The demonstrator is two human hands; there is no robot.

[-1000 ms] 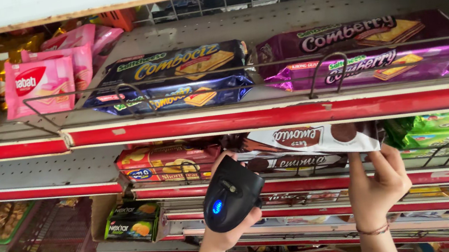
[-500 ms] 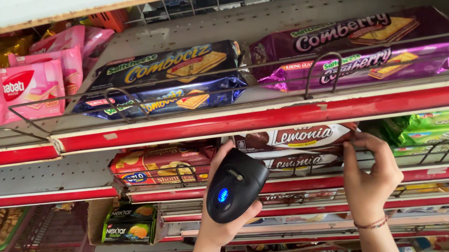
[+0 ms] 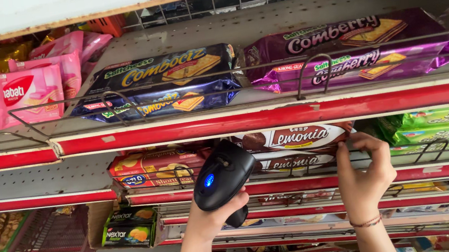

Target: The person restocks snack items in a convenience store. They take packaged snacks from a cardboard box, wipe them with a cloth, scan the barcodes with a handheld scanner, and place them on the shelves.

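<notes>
A black scanner (image 3: 224,181) is being gripped by the left hand (image 3: 212,218); a brown packet (image 3: 293,138) on the shelf (image 3: 269,120) is being pinched by the right hand (image 3: 362,175).

The left hand (image 3: 213,220) holds a black barcode scanner (image 3: 224,180), its blue light lit, raised toward the middle shelf (image 3: 321,181). The right hand (image 3: 363,175) touches the end of a brown and white biscuit packet (image 3: 293,138) there. Blue and purple packs lie above.

Wire rail (image 3: 296,160) fronts the brown packs (image 3: 293,138) — open gap above.
</notes>
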